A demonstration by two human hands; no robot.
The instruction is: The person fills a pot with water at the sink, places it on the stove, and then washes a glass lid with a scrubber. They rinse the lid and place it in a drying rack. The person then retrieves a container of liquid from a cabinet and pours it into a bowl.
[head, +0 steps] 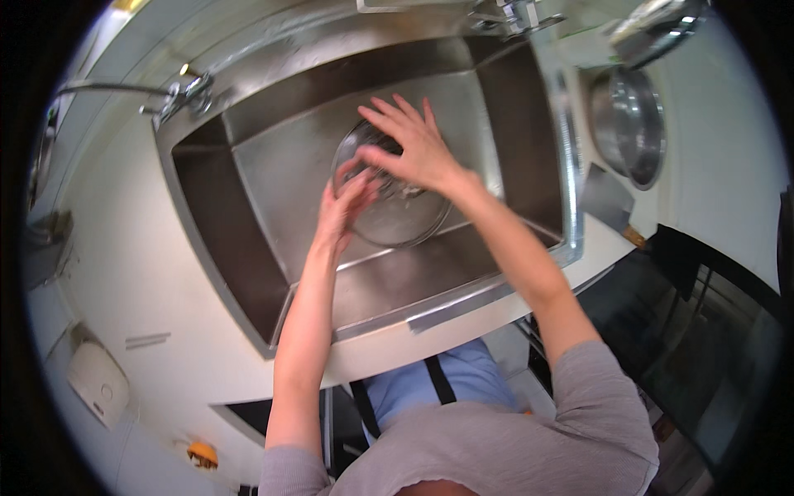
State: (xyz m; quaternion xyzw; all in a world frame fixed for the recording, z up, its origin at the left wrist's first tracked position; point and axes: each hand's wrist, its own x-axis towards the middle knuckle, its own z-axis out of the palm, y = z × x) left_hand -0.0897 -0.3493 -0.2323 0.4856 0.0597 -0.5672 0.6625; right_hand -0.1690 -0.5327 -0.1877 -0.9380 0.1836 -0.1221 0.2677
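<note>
A round, see-through bowl or lid [403,232] lies in the stainless steel sink [279,167], near the middle of its floor. Above its left side is my left hand [347,201], blurred, its fingers curled inward. My right hand [412,142] is over the upper part of the bowl, palm down, its fingers spread and nothing seen in them. Something dark and shiny shows beneath the hands, too covered to name. Whether my left fingers touch or hold anything is hidden.
Metal bowls [626,127] stand right of the sink, beside a cleaver [608,197]. A faucet [512,18] rises at the back rim, and a tap with a hose [186,99] sits at the back left corner. A black glass cooktop [695,335] lies at the right.
</note>
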